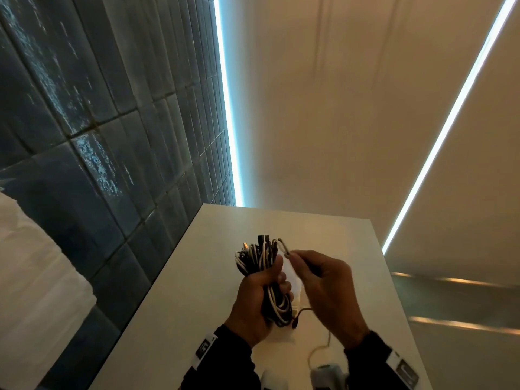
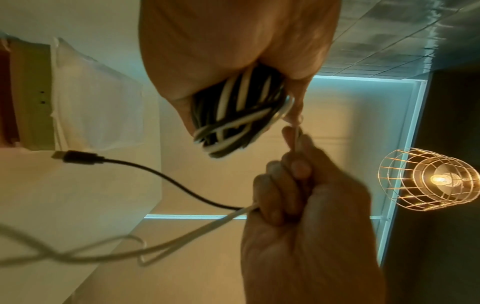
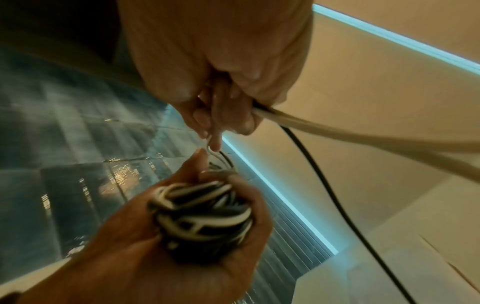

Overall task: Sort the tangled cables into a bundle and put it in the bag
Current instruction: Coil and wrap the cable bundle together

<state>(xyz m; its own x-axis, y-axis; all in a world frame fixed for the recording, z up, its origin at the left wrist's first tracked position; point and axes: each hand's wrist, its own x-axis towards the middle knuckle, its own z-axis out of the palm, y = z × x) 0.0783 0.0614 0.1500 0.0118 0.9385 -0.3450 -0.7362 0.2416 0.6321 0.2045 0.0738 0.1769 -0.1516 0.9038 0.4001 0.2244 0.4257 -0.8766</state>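
Note:
A bundle of black and white cables (image 1: 260, 266) is held upright above the white table (image 1: 174, 319), and my left hand (image 1: 260, 294) grips it round the middle. In the wrist views the folded loops of the cable bundle (image 2: 233, 115) (image 3: 202, 211) stick out of my left hand (image 2: 207, 51) (image 3: 135, 257). My right hand (image 1: 323, 288) (image 2: 306, 216) (image 3: 221, 67) pinches a loose white cable (image 1: 284, 247) (image 2: 197, 234) (image 3: 363, 139) right beside the bundle's top. A loose black cable with a USB plug (image 2: 78, 157) trails from the same fist. No bag is clearly seen.
The table stands against a dark tiled wall (image 1: 84, 136) with a blue light strip (image 1: 228, 122). A white cord and a grey device (image 1: 326, 372) lie at the table's near edge. A wire-cage lamp (image 2: 428, 179) hangs overhead. White cloth (image 1: 33, 277) is at the left.

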